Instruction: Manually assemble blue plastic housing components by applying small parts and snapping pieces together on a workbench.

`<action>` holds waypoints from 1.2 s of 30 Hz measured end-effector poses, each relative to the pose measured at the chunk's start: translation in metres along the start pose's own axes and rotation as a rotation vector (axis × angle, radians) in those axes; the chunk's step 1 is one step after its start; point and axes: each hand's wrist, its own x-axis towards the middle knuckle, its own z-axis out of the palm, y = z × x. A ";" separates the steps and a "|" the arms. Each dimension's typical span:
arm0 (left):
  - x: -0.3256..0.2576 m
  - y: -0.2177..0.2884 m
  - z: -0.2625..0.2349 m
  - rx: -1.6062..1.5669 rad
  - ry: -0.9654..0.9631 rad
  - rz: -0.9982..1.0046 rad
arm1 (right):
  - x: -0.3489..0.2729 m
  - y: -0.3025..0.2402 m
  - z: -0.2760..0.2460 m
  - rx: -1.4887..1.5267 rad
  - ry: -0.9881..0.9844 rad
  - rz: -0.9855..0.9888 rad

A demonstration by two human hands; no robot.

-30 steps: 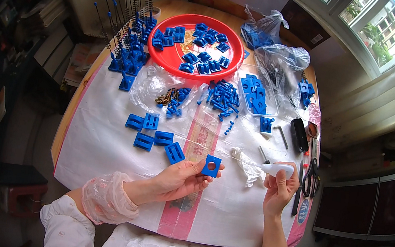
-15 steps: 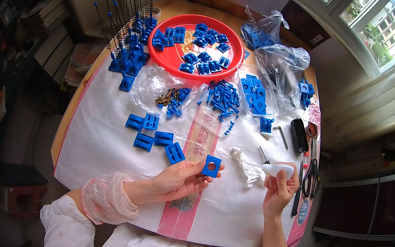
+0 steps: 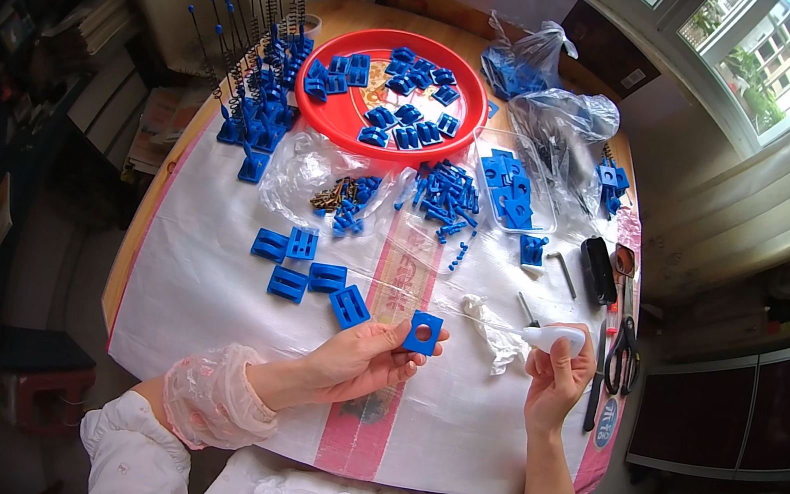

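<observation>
Between the thumb and fingers of my left hand is a small blue square plate with a round hole in it. My right hand grips a white squeeze bottle, its long thin tip aimed left toward the plate, with a gap between them. A crumpled white tissue lies under the bottle's tip. Just beyond my left hand, several blue slotted parts rest on the white cloth.
A red round tray holds more blue parts. Blue pegs lie in a pile near a clear plastic box. Tall spring-stemmed pieces stand at the far left. Scissors and a black case lie at the right edge.
My right hand and the bottle have shifted very slightly left. My left hand and the blue plate have stayed in place.
</observation>
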 end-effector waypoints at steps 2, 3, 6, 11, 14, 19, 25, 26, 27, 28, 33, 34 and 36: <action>0.000 0.000 0.000 0.002 0.000 0.000 | 0.000 0.000 0.000 -0.001 0.005 -0.003; 0.000 0.000 0.000 0.003 -0.001 0.001 | 0.000 -0.001 0.001 -0.004 0.005 -0.008; 0.000 0.001 0.001 0.006 -0.001 0.000 | 0.000 -0.001 0.001 -0.006 0.004 -0.010; 0.000 0.000 -0.001 -0.007 -0.001 0.000 | 0.000 -0.001 0.001 -0.007 0.001 -0.010; 0.001 -0.001 -0.002 -0.013 -0.002 -0.002 | 0.000 -0.002 0.000 -0.002 0.005 -0.003; 0.000 0.000 -0.001 -0.010 -0.003 0.002 | 0.001 -0.001 -0.001 -0.009 -0.007 -0.011; 0.001 -0.001 -0.002 -0.014 -0.005 0.002 | 0.000 -0.001 -0.001 0.005 -0.003 -0.008; 0.001 -0.001 -0.002 -0.017 -0.006 0.002 | 0.000 -0.002 -0.001 0.005 -0.002 -0.009; 0.001 -0.001 -0.002 -0.019 -0.007 0.002 | 0.000 -0.002 -0.001 0.004 -0.001 -0.010; 0.001 -0.001 -0.002 -0.021 -0.009 0.001 | 0.000 -0.002 0.000 0.004 -0.001 -0.011; 0.000 0.000 -0.002 -0.020 -0.006 0.001 | 0.001 -0.003 0.001 0.013 0.010 0.004; 0.001 0.000 -0.002 -0.019 -0.005 0.001 | 0.001 -0.004 0.002 0.010 0.014 0.006; 0.000 0.001 0.000 -0.015 -0.005 0.002 | 0.002 -0.005 0.003 0.029 0.028 0.029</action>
